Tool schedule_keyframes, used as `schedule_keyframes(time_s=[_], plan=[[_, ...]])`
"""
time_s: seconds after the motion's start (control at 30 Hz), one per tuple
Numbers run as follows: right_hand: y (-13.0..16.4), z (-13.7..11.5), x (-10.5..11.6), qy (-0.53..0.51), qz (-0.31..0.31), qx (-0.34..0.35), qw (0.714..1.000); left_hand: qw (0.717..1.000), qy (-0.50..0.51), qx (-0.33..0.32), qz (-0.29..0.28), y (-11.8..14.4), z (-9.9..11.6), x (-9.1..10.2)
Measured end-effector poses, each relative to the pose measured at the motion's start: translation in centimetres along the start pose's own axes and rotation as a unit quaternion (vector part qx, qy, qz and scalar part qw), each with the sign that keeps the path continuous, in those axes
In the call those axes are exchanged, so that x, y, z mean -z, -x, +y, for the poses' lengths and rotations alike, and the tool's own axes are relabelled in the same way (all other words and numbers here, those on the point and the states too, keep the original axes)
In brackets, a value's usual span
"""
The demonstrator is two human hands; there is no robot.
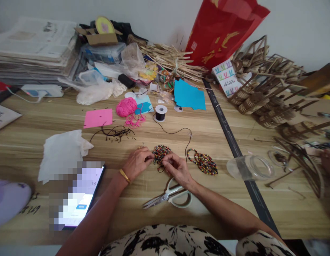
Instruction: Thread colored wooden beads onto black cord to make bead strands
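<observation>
Multicoloured beads [161, 154] lie in a pile on the wooden table between my hands. My left hand [138, 160] rests at the left side of the pile, fingers curled and closed near the beads; anything between its fingertips is too small to make out. At the pile's right edge, my right hand [178, 169] pinches the black cord, part of which shows below its fingertips. The black cord [178, 131] runs down from a white spool [161, 113] to behind this hand. Strung bead loops [206, 164] lie to the right. Scissors [168, 195] with pale green handles sit below my right hand.
A lit phone [83, 195] and white tissue [62, 153] lie left. Cut black cord pieces [118, 132], pink yarn [126, 106] and blue sheets [189, 95] are farther back. Right are a clear jar [250, 168], small woven baskets [271, 103] and another person's hand [328, 161].
</observation>
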State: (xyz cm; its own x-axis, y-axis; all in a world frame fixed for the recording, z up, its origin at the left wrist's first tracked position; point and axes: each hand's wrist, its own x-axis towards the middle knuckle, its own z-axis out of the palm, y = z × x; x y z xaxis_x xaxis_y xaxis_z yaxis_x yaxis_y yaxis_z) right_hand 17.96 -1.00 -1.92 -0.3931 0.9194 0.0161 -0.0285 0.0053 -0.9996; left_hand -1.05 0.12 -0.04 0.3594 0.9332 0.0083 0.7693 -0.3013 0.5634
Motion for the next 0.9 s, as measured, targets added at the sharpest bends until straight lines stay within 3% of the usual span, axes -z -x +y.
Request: schedule_keyframes(time_s=[0.53,0.73,0.9], plan=[[0.0,-0.08,-0.09,-0.001,0.002,-0.004,1.0,1.0,-0.001,-0.011,0.022,-0.06,-0.1,-0.19],[0.01,-0.14,-0.04,-0.001,-0.004,-0.005,1.0,0.99,0.127,0.027,0.049,-0.11,0.11,-0.03],[0.03,-0.17,0.01,0.005,-0.003,-0.004,1.0,0.963,0.261,0.059,0.031,-0.18,0.2,0.15]])
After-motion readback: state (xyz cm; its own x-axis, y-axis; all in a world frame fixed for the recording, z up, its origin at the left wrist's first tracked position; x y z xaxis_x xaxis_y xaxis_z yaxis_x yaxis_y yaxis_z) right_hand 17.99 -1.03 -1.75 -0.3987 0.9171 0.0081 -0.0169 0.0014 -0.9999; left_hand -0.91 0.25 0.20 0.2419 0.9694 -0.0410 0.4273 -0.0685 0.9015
